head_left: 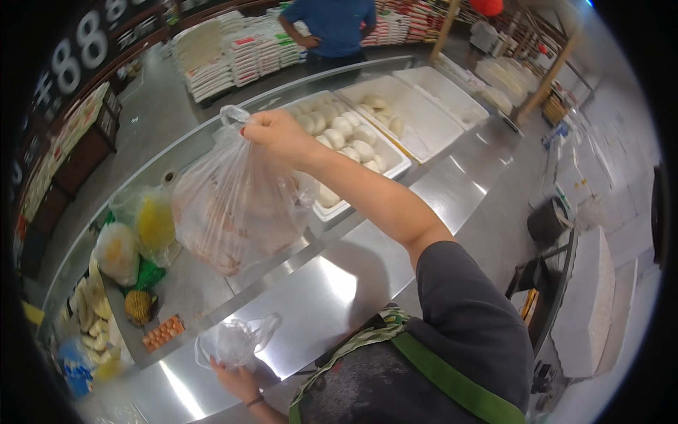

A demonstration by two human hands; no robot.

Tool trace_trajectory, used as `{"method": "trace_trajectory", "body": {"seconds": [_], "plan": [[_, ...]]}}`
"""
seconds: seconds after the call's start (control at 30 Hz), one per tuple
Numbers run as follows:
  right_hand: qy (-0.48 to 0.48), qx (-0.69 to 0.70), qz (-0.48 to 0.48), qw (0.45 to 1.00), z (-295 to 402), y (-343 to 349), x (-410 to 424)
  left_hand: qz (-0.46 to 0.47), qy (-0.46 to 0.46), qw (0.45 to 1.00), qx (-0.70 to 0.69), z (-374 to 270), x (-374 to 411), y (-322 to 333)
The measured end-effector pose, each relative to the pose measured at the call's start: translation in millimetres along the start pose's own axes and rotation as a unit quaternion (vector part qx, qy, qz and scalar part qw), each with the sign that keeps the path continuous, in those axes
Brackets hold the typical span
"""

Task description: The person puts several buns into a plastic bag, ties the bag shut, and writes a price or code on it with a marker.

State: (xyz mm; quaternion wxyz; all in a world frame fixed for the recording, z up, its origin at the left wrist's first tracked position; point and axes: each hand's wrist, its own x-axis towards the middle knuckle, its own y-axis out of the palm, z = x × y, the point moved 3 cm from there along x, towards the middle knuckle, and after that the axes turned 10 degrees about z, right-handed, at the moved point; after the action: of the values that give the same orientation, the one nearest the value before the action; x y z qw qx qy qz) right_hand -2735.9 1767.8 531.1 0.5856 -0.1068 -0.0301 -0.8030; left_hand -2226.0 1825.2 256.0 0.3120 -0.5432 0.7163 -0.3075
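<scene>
My right hand (278, 137) is raised above the counter, closed round the gathered neck of a large clear plastic bag (233, 196). The bag hangs full of pale pinkish pieces that look like raw meat; the film blurs them. Lower down, my left hand (237, 380) grips a crumpled clear plastic bag (235, 339) over the stainless-steel counter (312, 302). What that smaller bag contains, if anything, I cannot tell. Just beyond my right forearm lies a white foam box (365, 183) holding many round whitish pieces (339, 135).
Further foam boxes (429, 124) line the counter on the right. To the left are filled bags (117, 253), a spiky durian-like item (139, 306) and a tray of eggs (163, 333). Beyond the glass edge stands a person in blue (339, 26), near stacked sacks (254, 55).
</scene>
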Motion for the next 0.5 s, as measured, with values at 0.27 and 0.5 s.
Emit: {"method": "trace_trajectory", "body": {"seconds": [0.27,0.5], "plan": [[0.123,-0.066,-0.031,0.990,40,-175,-168,-0.071,0.040,0.993,0.080,-16,-23,-2],[0.181,-0.054,-0.053,0.981,17,-365,-312,-0.228,-0.112,0.907,0.337,-132,-59,25]]}}
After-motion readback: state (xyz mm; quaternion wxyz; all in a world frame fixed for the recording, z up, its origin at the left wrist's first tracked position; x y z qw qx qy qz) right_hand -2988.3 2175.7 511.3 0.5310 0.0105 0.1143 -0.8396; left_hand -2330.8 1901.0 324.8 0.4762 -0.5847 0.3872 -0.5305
